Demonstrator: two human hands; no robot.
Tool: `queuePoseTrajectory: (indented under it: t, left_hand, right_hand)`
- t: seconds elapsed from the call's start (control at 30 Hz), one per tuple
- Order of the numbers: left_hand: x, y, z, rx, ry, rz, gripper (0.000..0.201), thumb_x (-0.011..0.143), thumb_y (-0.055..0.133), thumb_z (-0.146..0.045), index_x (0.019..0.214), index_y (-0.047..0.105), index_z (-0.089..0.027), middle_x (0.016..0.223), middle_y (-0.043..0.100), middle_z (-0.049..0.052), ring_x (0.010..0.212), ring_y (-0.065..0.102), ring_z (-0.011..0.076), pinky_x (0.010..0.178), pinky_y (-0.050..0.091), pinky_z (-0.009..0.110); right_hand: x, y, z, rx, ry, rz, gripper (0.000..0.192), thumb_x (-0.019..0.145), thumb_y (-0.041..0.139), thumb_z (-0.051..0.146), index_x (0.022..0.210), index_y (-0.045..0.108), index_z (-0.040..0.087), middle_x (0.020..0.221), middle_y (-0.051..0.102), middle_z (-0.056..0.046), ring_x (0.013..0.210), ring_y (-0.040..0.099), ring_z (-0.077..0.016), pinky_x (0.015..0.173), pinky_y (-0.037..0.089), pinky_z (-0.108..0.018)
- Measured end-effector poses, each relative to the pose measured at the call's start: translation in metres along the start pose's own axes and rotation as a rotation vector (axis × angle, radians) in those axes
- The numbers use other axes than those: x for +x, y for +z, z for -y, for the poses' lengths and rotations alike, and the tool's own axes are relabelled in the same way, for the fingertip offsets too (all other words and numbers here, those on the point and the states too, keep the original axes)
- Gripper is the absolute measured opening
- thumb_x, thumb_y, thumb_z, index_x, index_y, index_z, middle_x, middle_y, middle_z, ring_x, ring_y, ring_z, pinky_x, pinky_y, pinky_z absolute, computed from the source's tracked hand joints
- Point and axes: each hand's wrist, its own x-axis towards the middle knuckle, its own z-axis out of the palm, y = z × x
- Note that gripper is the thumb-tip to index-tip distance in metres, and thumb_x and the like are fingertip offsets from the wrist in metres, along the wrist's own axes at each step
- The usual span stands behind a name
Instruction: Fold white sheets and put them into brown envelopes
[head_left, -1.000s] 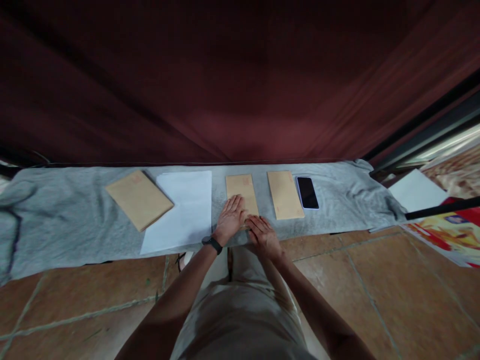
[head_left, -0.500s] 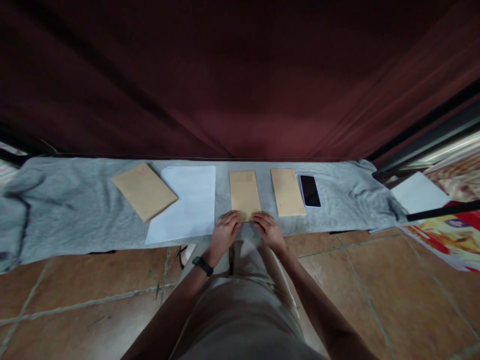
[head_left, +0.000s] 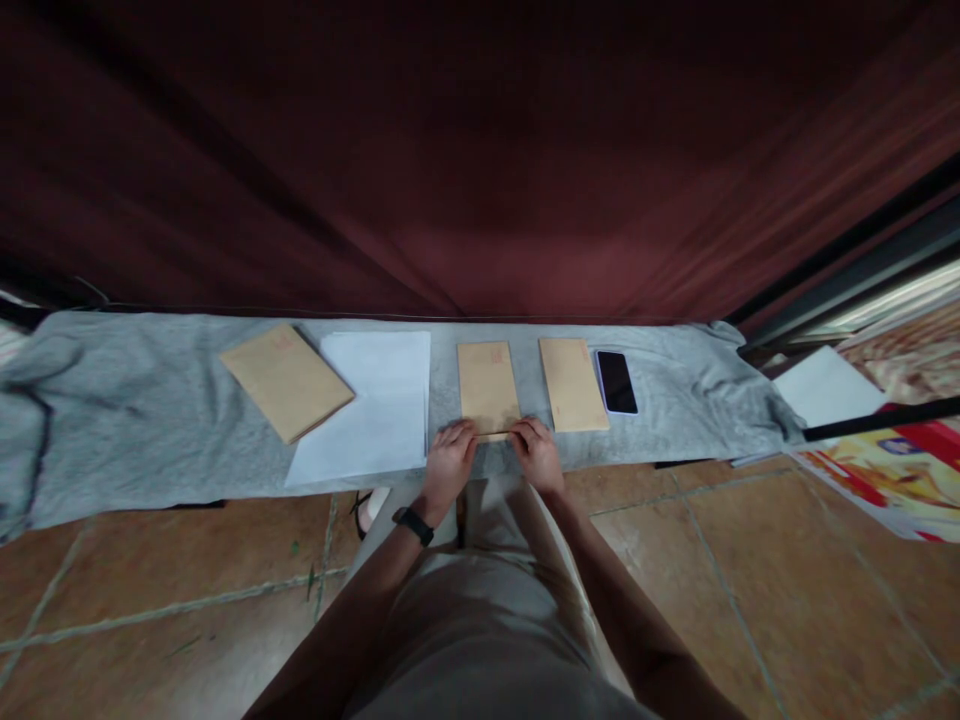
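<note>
A person's two bare hands meet at the near end of a narrow tan paper envelope (head_left: 488, 388) lying flat on a long grey cloth (head_left: 135, 420) spread over a tiled floor. The left hand (head_left: 448, 462), a black band on its wrist, curls its fingers onto the envelope's near left corner; the right hand (head_left: 537, 455) does the same at the near right corner, fingertips bent down on the paper edge and pinching it lightly, though how firm the hold is cannot be told. Just left of the envelope lies a white sheet of paper (head_left: 375, 405), and beyond that, farther left, a larger tan envelope (head_left: 286, 380) set at an angle. Just right of the narrow envelope lies a second tan envelope (head_left: 572, 384), with a black smartphone (head_left: 616, 381) beside it. A dark red curtain (head_left: 480, 160) hangs behind the cloth.
</note>
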Motion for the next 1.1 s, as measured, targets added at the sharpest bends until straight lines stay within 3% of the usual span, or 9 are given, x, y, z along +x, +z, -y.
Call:
queuePoseTrajectory:
  t: [0.2,0.37,0.53,0.7,0.87,1.0,1.1]
  left_hand:
    - [-0.003,0.002,-0.002,0.081,0.021,0.031,0.030,0.097,0.049,-0.015,0.120,0.067,-0.022,0.128,0.069,0.011,0.119,0.062,0.0281,0.102,0.048,0.046]
    - [-0.010,0.003,-0.001,0.177,0.108,0.096,0.039,0.093,0.050,-0.008,0.125,0.067,-0.022,0.142,0.062,0.011,0.135,0.054,0.0285,0.110,0.046,0.048]
    - [-0.017,0.003,-0.006,0.182,0.225,0.166,0.045,0.095,0.046,-0.010,0.137,0.060,-0.020,0.150,0.056,0.011,0.146,0.043,0.0259,0.123,0.034,0.050]
    - [-0.026,0.007,-0.017,0.162,0.200,0.175,0.049,0.100,0.045,-0.026,0.147,0.050,-0.012,0.154,0.051,0.016,0.149,0.040,0.0261,0.125,0.031,0.047]
    - [-0.033,0.015,-0.014,0.183,0.203,0.200,0.053,0.098,0.039,-0.018,0.149,0.047,-0.008,0.158,0.045,0.018,0.150,0.037,0.0258,0.126,0.029,0.046]
    - [-0.036,0.021,-0.006,0.189,0.178,0.221,0.057,0.096,0.038,-0.015,0.152,0.042,-0.004,0.159,0.042,0.020,0.150,0.038,0.0251,0.125,0.031,0.044]
    - [-0.036,0.021,-0.006,0.216,0.177,0.217,0.061,0.096,0.037,-0.014,0.156,0.036,-0.004,0.159,0.042,0.020,0.150,0.037,0.0230,0.125,0.031,0.043]
  right_hand:
    - [0.000,0.002,0.001,-0.032,0.021,-0.013,0.019,0.101,0.051,0.025,0.102,0.071,0.023,0.105,0.069,-0.008,0.101,0.063,-0.0228,0.093,0.050,-0.038]
    - [0.001,0.004,0.002,-0.025,0.016,-0.027,0.020,0.101,0.051,0.026,0.101,0.071,0.022,0.104,0.068,-0.009,0.101,0.062,-0.0229,0.093,0.050,-0.038]
    - [-0.001,0.005,0.002,-0.035,-0.007,-0.060,0.022,0.103,0.049,0.027,0.105,0.071,0.023,0.103,0.069,-0.009,0.101,0.063,-0.0239,0.093,0.051,-0.039]
    - [-0.011,0.007,0.014,-0.083,-0.034,-0.058,0.031,0.104,0.043,0.025,0.124,0.066,0.021,0.124,0.067,-0.012,0.120,0.059,-0.0270,0.107,0.047,-0.049]
    - [-0.029,0.017,0.047,0.059,-0.157,0.087,0.047,0.106,0.037,0.029,0.151,0.045,0.020,0.147,0.057,-0.012,0.139,0.049,-0.0253,0.119,0.041,-0.053]
    - [-0.037,0.025,0.066,0.025,-0.129,0.110,0.055,0.106,0.035,0.031,0.158,0.033,0.014,0.159,0.042,-0.016,0.150,0.036,-0.0262,0.122,0.037,-0.054]
    - [-0.037,0.025,0.068,-0.023,-0.110,0.115,0.056,0.106,0.035,0.031,0.159,0.033,0.012,0.161,0.041,-0.015,0.152,0.034,-0.0253,0.124,0.034,-0.051]
